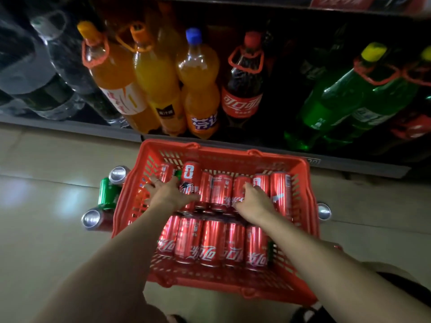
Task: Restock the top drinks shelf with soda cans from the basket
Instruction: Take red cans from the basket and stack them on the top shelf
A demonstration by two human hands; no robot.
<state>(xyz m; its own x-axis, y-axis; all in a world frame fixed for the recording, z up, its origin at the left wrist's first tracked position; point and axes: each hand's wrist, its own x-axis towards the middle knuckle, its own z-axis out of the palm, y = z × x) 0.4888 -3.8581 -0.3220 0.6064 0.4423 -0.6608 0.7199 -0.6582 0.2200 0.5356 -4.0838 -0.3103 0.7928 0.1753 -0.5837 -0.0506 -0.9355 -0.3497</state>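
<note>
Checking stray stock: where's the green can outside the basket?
Head view: the green can lies on the floor against the red basket's left wall, between two silver-topped cans.
</note>
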